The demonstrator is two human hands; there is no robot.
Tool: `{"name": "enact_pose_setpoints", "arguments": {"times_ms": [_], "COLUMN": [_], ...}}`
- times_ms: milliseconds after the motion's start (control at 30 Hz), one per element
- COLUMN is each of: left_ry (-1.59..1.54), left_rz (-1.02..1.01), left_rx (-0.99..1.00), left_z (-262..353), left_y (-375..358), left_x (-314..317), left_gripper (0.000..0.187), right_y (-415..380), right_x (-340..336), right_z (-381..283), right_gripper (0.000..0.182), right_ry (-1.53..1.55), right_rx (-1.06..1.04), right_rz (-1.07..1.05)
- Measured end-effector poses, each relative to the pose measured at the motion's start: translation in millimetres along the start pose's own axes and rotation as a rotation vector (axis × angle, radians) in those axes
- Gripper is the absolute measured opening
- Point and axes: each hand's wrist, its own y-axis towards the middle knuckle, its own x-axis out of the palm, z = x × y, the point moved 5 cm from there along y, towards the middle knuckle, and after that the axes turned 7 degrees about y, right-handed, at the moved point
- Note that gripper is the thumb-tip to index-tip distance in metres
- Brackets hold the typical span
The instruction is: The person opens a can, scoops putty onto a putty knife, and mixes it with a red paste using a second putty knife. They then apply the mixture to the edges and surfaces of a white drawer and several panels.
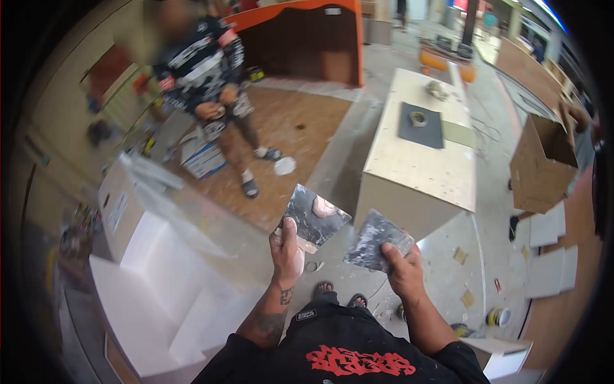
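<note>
My left hand [289, 256] is closed around the lower edge of a dark, square putty spreader [302, 211], thumb on its upper face. A lump of pink putty [323, 206] sits near that spreader's far corner, with more smeared along the edge by my fingers. In my right hand [404, 272] is a second dark spreader [376, 238], streaked with whitish residue and gripped by its near right corner. The two spreaders are held up in front of my body, close together but apart.
A pale wooden cabinet [409, 173] ahead carries a dark sheet [430, 136] and a tape roll [417, 119]. Another person [208, 77] stands ahead left. White panelled furniture [160, 281] fills the left side. At right is a cardboard box [537, 173]; a can [497, 317] stands on the floor.
</note>
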Motion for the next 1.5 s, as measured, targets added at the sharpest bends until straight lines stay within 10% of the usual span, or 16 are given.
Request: {"name": "enact_pose_setpoints", "arguments": {"times_ms": [333, 600, 667, 767, 900, 1000, 1167, 1233, 1500], "left_ry": [0.175, 0.519, 0.499, 0.29, 0.093, 0.002, -0.935, -0.579, -0.415], "left_rz": [-0.386, -0.484, -0.395, -0.159, 0.04, 0.032, -0.327, 0.005, 0.046], "left_rx": [0.029, 0.029, 0.122, -0.301, -0.312, -0.395, -0.413, -0.488, -0.463], "left_z": [11.0, -5.0, 17.2, -0.4, -48.3, -41.4, -68.9, -53.3, -38.5], "left_y": [29.6, 18.0, 11.8, -5.7, -5.2, 0.4, 15.8, 13.4, 18.4], "left_x": [65.7, 3.7, -10.2, -56.2, -126.6, -135.1, -129.1, -121.0, -116.4], "left_gripper": [0.034, 0.034, 0.04, 0.046, 0.052, 0.052, 0.047, 0.046, 0.049], "right_y": [1.0, 30.6, 41.0, 48.9, 46.4, 53.0, 52.9, 54.6, 53.7], "right_x": [15.8, 55.1, 76.5, 80.7, 117.6, 147.3, 150.7, 152.9, 153.7], "right_z": [-15.9, 10.8, 16.7, 28.0, 25.4, 52.7, 100.5, 104.5, 95.0], "right_gripper": [0.027, 0.029, 0.031, 0.033, 0.029, 0.03, 0.048, 0.052, 0.056], "right_ry": [-0.095, -0.184, -0.126, -0.079, -0.638, -0.942, -1.102, -1.083, -1.099], "right_rx": [-0.119, -0.163, -0.174, -0.223, -0.492, -0.843, -0.806, -0.771, -0.727], "right_rz": [0.177, 0.131, 0.086, 0.062, -0.104, -0.447, -0.562, -0.537, -0.545]}}
